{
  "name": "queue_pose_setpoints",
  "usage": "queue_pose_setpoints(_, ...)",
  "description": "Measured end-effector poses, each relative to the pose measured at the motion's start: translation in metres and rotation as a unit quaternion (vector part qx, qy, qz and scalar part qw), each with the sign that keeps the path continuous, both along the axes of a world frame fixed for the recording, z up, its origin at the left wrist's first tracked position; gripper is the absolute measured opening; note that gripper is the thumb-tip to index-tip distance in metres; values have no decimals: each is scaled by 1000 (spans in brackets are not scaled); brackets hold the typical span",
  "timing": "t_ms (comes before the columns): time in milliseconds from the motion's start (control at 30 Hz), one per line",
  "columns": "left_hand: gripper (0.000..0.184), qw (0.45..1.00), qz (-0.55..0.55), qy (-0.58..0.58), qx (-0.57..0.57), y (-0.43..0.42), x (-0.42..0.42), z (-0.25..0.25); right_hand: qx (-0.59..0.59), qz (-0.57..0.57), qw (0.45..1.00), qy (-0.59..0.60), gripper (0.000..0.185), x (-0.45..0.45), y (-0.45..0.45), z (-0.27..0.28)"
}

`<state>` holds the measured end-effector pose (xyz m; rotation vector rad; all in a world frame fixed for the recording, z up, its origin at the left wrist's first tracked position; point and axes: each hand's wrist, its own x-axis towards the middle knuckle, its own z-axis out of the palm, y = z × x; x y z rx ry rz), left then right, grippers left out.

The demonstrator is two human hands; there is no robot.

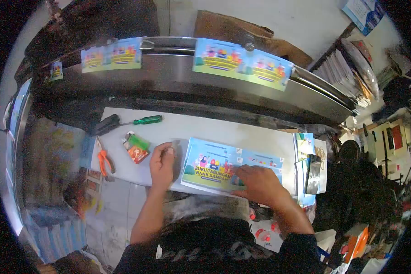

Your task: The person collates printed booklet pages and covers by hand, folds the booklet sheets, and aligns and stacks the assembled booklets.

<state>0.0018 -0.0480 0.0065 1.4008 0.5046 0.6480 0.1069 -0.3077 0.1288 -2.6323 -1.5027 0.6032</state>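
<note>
A stack of printed booklet covers (212, 166), light blue with the words "BUKU TABUNGAN BANK SAMPAH", lies on the white worktop in front of me. My right hand (262, 185) rests on its right part, fingers stretched over the paper and hiding some of the print. Just left of the stack, apart from it, my left hand (162, 164) is raised with its fingers curled together near the thumb. Whatever those fingers hold, if anything, is too small to make out.
Left on the worktop (178, 123) lie a green-handled screwdriver (148, 120), orange pliers (104, 160), and a green-and-red packet (136, 147). At the right end, a dark phone-like object (313, 174) sits on more printed sheets (304, 144). Behind runs a metal bar (169, 68) with printed sheets.
</note>
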Motion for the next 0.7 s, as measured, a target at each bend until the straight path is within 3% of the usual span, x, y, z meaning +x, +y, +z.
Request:
queue_pose_setpoints(233,19,999,-4,48,-5,-3,-1,6,8,-2,1000,7,60,1,-1,-3)
queue_pose_setpoints(700,19,1000,-11,24,2,-1,-1,-3,31,13,999,-25,60,-3,-2,-2)
